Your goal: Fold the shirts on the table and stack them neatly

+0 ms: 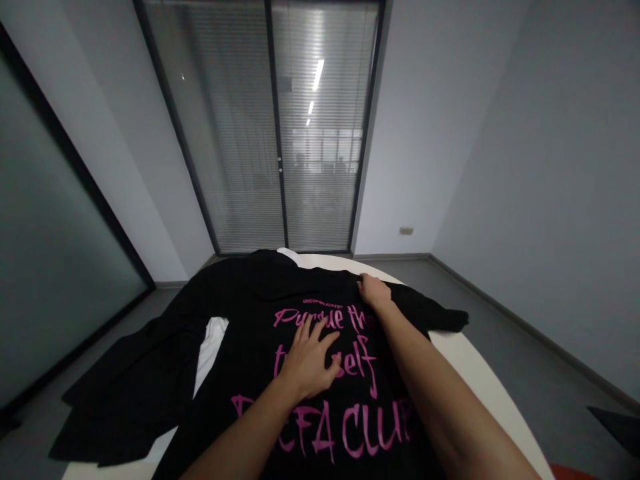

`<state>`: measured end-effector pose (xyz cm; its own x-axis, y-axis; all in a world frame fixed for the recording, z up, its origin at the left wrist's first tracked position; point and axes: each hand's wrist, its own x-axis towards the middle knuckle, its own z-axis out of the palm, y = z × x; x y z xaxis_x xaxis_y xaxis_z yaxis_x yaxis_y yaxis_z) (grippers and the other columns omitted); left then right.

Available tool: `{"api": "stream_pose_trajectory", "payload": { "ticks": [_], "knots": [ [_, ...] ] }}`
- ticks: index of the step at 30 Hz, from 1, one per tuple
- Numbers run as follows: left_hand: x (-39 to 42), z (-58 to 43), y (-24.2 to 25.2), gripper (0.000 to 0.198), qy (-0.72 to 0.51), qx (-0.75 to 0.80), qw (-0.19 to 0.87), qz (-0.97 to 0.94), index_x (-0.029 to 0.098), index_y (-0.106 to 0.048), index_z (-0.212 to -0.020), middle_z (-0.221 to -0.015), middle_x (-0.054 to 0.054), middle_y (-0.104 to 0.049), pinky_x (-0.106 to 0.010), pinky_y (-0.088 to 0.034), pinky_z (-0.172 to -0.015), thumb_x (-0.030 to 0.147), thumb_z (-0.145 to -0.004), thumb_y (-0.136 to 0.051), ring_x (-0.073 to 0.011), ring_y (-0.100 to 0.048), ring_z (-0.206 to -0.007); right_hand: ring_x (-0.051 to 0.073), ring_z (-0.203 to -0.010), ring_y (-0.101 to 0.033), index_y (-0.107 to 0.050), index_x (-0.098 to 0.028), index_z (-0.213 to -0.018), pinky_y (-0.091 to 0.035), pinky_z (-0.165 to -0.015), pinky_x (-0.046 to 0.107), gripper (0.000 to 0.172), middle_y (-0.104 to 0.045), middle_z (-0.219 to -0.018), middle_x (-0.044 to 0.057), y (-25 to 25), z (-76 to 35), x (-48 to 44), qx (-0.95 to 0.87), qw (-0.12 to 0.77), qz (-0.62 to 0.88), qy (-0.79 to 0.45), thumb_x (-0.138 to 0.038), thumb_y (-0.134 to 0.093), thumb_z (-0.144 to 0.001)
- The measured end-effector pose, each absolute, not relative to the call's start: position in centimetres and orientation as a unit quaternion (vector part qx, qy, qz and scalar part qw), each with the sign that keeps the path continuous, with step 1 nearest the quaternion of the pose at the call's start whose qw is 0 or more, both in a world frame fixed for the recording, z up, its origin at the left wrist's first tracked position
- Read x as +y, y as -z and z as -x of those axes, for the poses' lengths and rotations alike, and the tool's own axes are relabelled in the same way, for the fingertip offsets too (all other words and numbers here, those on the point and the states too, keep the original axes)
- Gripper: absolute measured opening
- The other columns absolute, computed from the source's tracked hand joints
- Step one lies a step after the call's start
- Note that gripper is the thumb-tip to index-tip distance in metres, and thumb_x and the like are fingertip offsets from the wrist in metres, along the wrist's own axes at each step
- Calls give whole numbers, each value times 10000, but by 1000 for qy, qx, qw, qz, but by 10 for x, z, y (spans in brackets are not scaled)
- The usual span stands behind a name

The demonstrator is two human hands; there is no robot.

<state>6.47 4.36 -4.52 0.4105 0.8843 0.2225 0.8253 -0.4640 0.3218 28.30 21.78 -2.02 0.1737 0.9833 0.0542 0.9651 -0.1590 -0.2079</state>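
Note:
A black T-shirt [310,287] with pink lettering lies spread over the table, its neckline at the far side. My left hand [310,360] rests over the lettering on the chest, fingers spread and holding nothing. At the shirt's far right shoulder, beside the neckline, my right hand [375,291] has its fingers curled on the fabric. My forearms cover part of the print. More black fabric [135,380] hangs past the table's left side; whether it belongs to a second garment I cannot tell. Something white [213,347] shows between it and the shirt.
The pale table [483,380] has a rounded edge on the right. Beyond it stand glass panels with blinds [320,200] and a grey wall [550,200]. A red thing [570,472] and a dark pointed thing [617,427] show at the lower right.

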Motion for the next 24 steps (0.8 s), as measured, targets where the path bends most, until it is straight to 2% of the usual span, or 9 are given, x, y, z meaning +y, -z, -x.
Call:
{"api": "stream_pose_trajectory", "payload": {
  "ticks": [6,10,14,17,20,24],
  "knots": [
    [46,-65,45,521,-185,511,101,-833,312,-536,-1415,-1605,-45,-334,-546,-190,-1223,435,-909,-533,-369,-151,-1513,305,-1101,-661,-627,-157,-1223,-498,-876,408,318,-675,-1187,212,28,-276,238,-623,82,776,-59,-259,-437,-990],
    [46,-65,43,525,-187,514,113,-830,313,-536,-1416,-1627,-50,-285,-554,-186,-1222,431,-904,-537,-382,-107,-1518,301,-1080,-665,-601,-128,-1217,-500,-859,410,362,-676,-1152,223,32,-272,245,-616,97,781,-46,-153,-316,-996],
    [45,-65,41,551,-194,513,109,-829,314,-526,-1421,-1652,-49,-215,-543,-186,-1225,398,-878,-568,-374,-101,-1521,283,-1102,-642,-506,-124,-1325,-489,-882,385,395,-661,-1185,210,36,-267,252,-632,122,764,-40,-230,-266,-1029],
    [46,-65,41,588,-194,514,104,-829,303,-507,-1438,-1650,-52,-223,-534,-185,-1228,396,-862,-585,-355,-103,-1524,268,-1211,-568,-442,-158,-1404,-452,-959,357,420,-600,-1320,177,40,-259,255,-661,130,738,-40,-295,-383,-1011],
    [47,-65,42,591,-181,518,110,-829,295,-479,-1464,-1622,-65,-300,-534,-182,-1228,445,-895,-538,-334,-139,-1522,307,-1307,-474,-391,-163,-1468,-394,-1042,421,527,-502,-1443,176,47,-250,254,-666,123,735,-40,-357,-455,-982],
    [48,-64,45,605,-165,519,109,-831,313,-451,-1483,-1614,-53,-322,-565,-154,-1225,517,-915,-490,-347,-140,-1520,345,-1391,-365,-406,-153,-1482,-285,-1116,527,560,-419,-1519,172,53,-244,247,-659,104,744,-49,-446,-374,-1005]
  ]
}}
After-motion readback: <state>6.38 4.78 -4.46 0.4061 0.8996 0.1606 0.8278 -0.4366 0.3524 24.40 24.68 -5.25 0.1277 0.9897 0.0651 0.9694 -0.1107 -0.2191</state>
